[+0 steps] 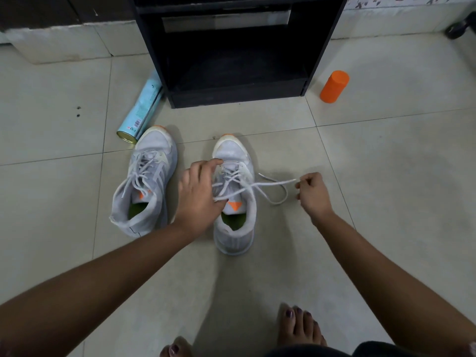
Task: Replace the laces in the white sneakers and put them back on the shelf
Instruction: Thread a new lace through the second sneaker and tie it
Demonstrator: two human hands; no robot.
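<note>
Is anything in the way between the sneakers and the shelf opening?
Nothing visible. The can lies left of the shelf, by the left sneaker's toe; the bottle stands off to the right. Both are off the straight path from the sneakers to the shelf's lower opening.

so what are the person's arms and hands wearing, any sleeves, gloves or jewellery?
Nothing is visible on them. The left arm and right arm are bare to the frame edge, with no sleeves. The left hand and right hand show no gloves, rings, watch or wristband. The fingernails are too small to tell whether they are painted.
</note>
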